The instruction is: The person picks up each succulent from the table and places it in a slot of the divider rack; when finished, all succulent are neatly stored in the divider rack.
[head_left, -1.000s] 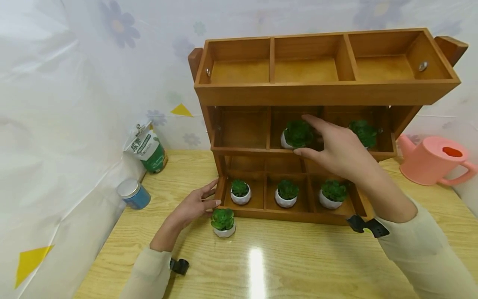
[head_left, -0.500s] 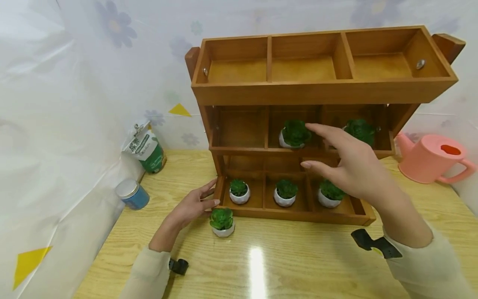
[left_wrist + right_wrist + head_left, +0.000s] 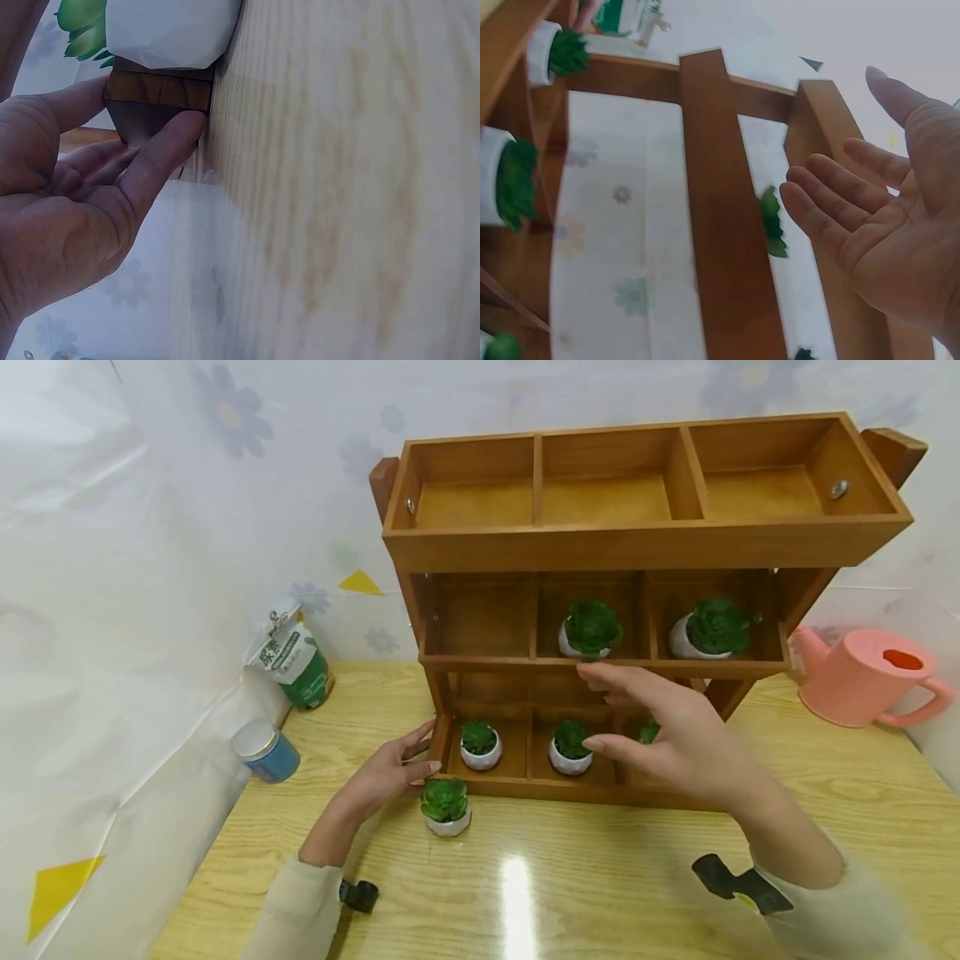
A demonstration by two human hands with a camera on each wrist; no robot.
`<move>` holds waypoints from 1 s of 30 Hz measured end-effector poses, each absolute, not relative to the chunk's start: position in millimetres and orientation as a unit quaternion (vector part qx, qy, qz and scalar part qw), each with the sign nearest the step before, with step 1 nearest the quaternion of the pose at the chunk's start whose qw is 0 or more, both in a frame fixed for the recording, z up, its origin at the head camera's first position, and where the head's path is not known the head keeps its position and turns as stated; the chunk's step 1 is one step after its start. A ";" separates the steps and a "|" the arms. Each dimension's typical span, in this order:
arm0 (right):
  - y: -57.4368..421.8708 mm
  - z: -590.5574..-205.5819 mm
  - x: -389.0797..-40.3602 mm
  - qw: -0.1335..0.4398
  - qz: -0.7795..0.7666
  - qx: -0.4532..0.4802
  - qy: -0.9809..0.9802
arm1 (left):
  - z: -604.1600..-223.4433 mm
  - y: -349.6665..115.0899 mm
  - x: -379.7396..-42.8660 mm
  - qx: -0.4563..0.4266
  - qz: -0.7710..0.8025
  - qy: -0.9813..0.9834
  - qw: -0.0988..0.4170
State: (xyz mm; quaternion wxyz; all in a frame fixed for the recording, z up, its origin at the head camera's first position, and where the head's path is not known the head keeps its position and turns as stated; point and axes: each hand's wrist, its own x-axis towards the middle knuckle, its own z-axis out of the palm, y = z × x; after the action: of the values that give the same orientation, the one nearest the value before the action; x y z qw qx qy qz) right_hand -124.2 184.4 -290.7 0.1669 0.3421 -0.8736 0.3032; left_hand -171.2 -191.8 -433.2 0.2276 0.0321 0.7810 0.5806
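A brown wooden three-tier shelf rack (image 3: 630, 550) stands on the table. At its lower left corner my left hand (image 3: 386, 774) holds the bottom tray's end, thumb and fingers on either side of the wood (image 3: 159, 94). A small succulent in a white pot (image 3: 447, 810) sits on the table by that corner. My right hand (image 3: 675, 739) hovers in front of the rack below the middle tier, fingers spread and holding nothing. Above it, one potted succulent (image 3: 591, 628) fills the middle compartment and another (image 3: 708, 631) the right one. The bottom tier holds several, the right one mostly hidden by my hand.
On the right stands a pink watering can (image 3: 862, 681). To the left are a blue jar with a silver lid (image 3: 266, 750) and a clipped green-and-white bag (image 3: 296, 660). A patterned white sheet (image 3: 187, 527) hangs behind the wooden table (image 3: 600, 877).
My right hand has drawn back from the middle succulent on the second tier and moved down in front of the bottom tier. The left hand stays at the rack's corner.
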 end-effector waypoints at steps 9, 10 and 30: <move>167.7 -320.9 -123.2 0.055 0.353 0.333 -0.873 | -433.4 -192.8 -169.2 0.032 0.581 0.781 0.226; 165.8 -323.3 -123.1 0.044 0.360 0.332 -0.871 | -433.6 -192.9 -169.3 0.032 0.581 0.781 0.226; 124.0 -373.1 -125.9 -0.051 0.397 0.344 -0.849 | -432.5 -192.1 -171.4 0.029 0.582 0.779 0.229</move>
State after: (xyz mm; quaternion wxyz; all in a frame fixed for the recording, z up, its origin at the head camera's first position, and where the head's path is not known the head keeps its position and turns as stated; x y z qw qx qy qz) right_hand -125.9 124.0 -373.1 -0.0507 0.3437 -0.8495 0.3971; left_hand -171.4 -192.1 -432.5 0.2292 0.0287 0.7795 0.5823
